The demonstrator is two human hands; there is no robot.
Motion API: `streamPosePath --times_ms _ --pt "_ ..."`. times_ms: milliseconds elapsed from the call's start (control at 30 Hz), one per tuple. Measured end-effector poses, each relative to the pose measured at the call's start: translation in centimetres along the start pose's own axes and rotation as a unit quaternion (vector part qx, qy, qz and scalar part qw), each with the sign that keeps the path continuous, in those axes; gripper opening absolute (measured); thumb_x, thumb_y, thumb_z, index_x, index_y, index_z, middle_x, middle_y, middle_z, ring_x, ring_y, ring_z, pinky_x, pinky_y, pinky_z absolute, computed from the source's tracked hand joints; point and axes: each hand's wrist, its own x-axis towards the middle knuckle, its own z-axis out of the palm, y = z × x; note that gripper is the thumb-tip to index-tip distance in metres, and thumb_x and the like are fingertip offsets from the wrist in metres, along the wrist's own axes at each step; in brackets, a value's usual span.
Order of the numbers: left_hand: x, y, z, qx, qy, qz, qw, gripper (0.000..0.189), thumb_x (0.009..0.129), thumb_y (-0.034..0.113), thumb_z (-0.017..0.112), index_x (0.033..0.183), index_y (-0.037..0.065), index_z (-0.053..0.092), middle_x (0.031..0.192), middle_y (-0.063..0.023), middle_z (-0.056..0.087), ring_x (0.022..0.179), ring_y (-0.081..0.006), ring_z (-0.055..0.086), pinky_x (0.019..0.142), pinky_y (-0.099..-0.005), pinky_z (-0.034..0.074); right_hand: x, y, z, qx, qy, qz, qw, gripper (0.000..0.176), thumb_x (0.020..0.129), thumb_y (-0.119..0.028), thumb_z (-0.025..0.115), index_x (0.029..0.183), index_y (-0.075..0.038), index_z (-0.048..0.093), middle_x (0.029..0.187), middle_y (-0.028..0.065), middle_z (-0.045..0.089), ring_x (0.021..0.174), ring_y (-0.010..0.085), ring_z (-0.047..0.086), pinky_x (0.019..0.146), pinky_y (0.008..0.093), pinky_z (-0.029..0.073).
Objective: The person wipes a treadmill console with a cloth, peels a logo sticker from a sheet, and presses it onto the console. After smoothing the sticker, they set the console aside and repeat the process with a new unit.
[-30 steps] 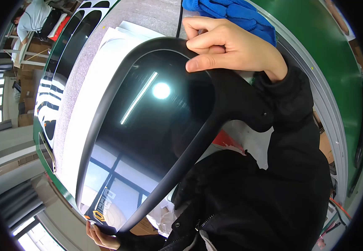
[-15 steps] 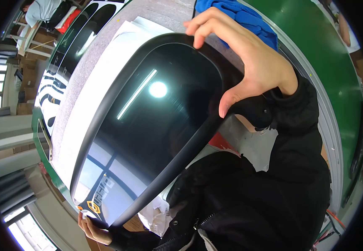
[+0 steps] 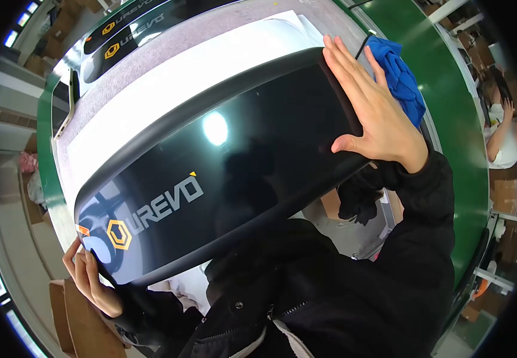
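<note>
A long glossy black panel (image 3: 252,155) with rounded ends and a matte black rim is held up in front of me. It carries a grey UREVO word and an orange hexagon logo near its left end. My left hand (image 3: 91,277) grips the lower left end, fingers curled around the rim. At the other end my right hand (image 3: 378,113) spans the edge, its fingers stretched along the outside and the thumb on the glossy face. A bright lamp reflection shows on the surface.
Behind the panel lie white sheets (image 3: 211,68) on a grey padded surface (image 3: 121,83). Two similar black panels (image 3: 151,30) are at the back left. A blue cloth (image 3: 398,80) sits beyond my right hand. A phone-like object (image 3: 64,107) stands left. Another person (image 3: 503,140) is far right.
The panel has turned to lie more level across the view, and its logo shows fully. My right hand has lowered and moved right, fingers straighter; my left hand has moved up and left.
</note>
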Motion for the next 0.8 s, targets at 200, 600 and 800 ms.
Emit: streamPosePath --times_ms 200,600,800 --pt "-0.1 0.2 0.2 -0.007 0.003 -0.023 1.000 0.028 0.088 0.016 0.046 0.090 -0.008 0.058 0.109 -0.0090 0.047 0.081 -0.0080 0.047 0.072 -0.0214 0.034 0.8 -2.0 0.4 0.045 0.015 -0.020 0.999 0.104 0.071 -0.071 0.044 0.134 0.007 0.019 0.140 0.0248 0.020 0.132 0.0348 0.018 0.106 0.0495 0.012" --pt "-0.3 -0.4 -0.2 -0.035 -0.010 -0.031 0.999 0.027 0.089 0.015 0.046 0.087 -0.009 0.056 0.112 -0.0123 0.047 0.096 -0.0122 0.048 0.087 -0.0263 0.035 4.0 -9.1 0.3 0.074 0.008 -0.098 0.992 0.098 0.074 -0.065 0.048 0.130 0.012 0.026 0.138 0.0265 0.024 0.131 0.0357 0.022 0.105 0.0464 0.018" --pt "-0.3 -0.2 -0.2 -0.032 -0.012 -0.031 0.999 0.026 0.089 0.014 0.045 0.085 -0.009 0.055 0.112 -0.0135 0.046 0.097 -0.0137 0.047 0.088 -0.0269 0.035 5.4 -13.5 1.0 0.141 0.046 -0.115 0.982 0.091 0.077 -0.059 0.049 0.127 0.014 0.028 0.135 0.0288 0.027 0.130 0.0371 0.023 0.105 0.0465 0.019"
